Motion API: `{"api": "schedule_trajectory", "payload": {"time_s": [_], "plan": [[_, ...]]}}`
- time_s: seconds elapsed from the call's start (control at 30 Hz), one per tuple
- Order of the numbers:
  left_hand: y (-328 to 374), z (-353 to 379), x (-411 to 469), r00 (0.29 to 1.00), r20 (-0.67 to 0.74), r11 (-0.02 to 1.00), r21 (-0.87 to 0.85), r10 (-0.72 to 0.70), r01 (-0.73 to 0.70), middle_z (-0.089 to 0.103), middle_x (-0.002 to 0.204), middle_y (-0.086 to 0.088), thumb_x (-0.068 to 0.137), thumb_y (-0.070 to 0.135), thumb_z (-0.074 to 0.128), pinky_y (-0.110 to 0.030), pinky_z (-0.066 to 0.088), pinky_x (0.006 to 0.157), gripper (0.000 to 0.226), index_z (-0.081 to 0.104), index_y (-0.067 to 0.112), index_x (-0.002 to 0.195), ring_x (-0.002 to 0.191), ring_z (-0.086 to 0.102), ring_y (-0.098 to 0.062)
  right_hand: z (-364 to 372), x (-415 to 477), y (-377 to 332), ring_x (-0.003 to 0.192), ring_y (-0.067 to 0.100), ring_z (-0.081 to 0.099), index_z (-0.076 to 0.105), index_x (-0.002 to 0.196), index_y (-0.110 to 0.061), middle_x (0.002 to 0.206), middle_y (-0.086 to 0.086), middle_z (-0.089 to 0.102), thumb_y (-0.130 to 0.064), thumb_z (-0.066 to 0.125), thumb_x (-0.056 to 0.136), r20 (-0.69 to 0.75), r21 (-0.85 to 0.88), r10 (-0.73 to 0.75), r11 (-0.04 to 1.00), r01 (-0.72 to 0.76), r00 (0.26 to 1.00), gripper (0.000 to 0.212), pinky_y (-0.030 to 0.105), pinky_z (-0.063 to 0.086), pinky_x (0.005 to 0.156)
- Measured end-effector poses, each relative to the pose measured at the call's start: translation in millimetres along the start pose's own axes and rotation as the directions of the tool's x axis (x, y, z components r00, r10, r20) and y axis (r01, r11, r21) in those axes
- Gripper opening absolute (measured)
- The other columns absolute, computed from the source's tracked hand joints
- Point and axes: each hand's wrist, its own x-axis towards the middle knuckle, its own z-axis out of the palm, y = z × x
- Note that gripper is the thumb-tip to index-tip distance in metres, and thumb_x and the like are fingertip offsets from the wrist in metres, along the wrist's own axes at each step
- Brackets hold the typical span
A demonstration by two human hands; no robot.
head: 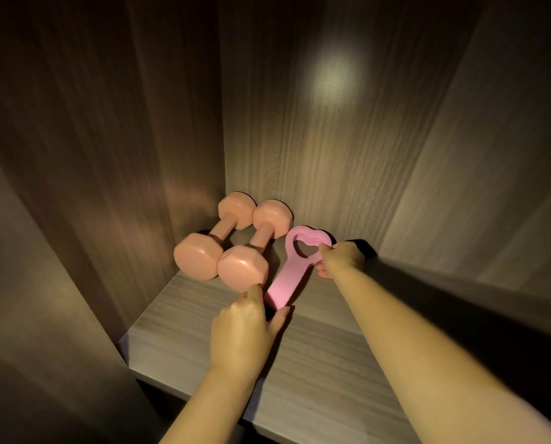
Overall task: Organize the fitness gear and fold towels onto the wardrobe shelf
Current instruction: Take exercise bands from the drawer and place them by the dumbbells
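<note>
Placement step, by my read: pink heart-loop band needs laying flat on the wardrobe shelf, parallel w/ the two dumbbells at the back-left corner. Best to lower both ends together, keep the strap straight w/o twist, and leave a small gap so the nearer dumbbell head isn't nudged. L hand is clamped on the band's near end, thumb & fingers pinching it, index tip touching or just beside that dumbbell head. R hand pinches the heart loop's rim at the far end, near the back panel. No towels in view.
</note>
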Motion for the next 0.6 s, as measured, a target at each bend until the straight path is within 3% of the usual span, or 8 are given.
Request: {"api": "schedule_trajectory", "payload": {"time_s": [0.07,0.17,0.3,0.43,0.53,0.6], "plan": [[0,1,1,1.000,0.005,1.000,-0.016,-0.015,0.015,0.060,0.073,0.006,0.089,0.061,0.054,-0.024,0.044,0.052,0.041,0.055,0.020,0.090,0.062,0.060,-0.013,1,0,1,0.090,0.034,0.070,0.064,0.112,0.003,0.105,0.022,0.069,-0.023,0.060,0.096,-0.042,-0.136,-0.057,0.989,0.050,0.998,0.032,0.040,0.058,0.079],[-1,2,2,1.000,0.013,0.999,-0.031,-0.022,0.022,0.059,0.070,0.006,0.090,0.055,0.055,-0.026,0.047,0.052,0.036,0.056,0.019,0.088,0.060,0.059,-0.013,2,-4,1,0.099,0.033,0.066,0.066,0.114,0.001,0.111,0.020,0.067,-0.028,0.058,0.097,-0.062,-0.294,-0.126,0.950,0.103,0.990,0.035,0.028,0.046,0.069],[-2,4,2,0.999,-0.013,0.999,-0.028,-0.039,0.039,0.051,0.065,0.006,0.089,0.053,0.059,-0.024,0.034,0.049,0.037,0.054,0.017,0.084,0.054,0.050,-0.014,1,-7,1,0.101,0.033,0.064,0.065,0.114,0.002,0.112,0.020,0.066,-0.029,0.055,0.098,-0.041,-0.358,-0.141,0.926,0.117,0.989,0.037,0.027,0.042,0.068],[-4,1,4,0.997,0.043,0.997,-0.019,-0.068,0.069,0.056,0.070,0.007,0.086,0.063,0.056,-0.026,0.045,0.052,0.045,0.051,0.019,0.085,0.061,0.058,-0.014,-2,-14,1,0.103,0.032,0.063,0.063,0.116,0.002,0.115,0.019,0.064,-0.031,0.052,0.099,-0.019,-0.396,-0.150,0.909,0.131,0.988,0.039,0.027,0.041,0.068],[-2,-11,2,0.989,0.115,0.996,0.018,-0.092,0.091,0.062,0.078,0.003,0.083,0.066,0.057,-0.028,0.050,0.057,0.049,0.053,0.018,0.090,0.068,0.061,-0.015,-10,-32,1,0.111,0.032,0.059,0.057,0.125,0.002,0.126,0.020,0.056,-0.033,0.048,0.101,0.014,-0.468,-0.165,0.870,0.153,0.986,0.043,0.028,0.042,0.074],[0,-18,1,0.979,0.159,0.992,0.035,-0.128,0.124,0.063,0.081,0.001,0.082,0.066,0.059,-0.028,0.048,0.056,0.050,0.052,0.017,0.093,0.072,0.062,-0.017,-18,-44,3,0.119,0.033,0.053,0.053,0.132,-0.001,0.135,0.020,0.049,-0.033,0.046,0.101,0.063,-0.531,-0.190,0.825,0.195,0.980,0.045,0.033,0.045,0.088]]}}
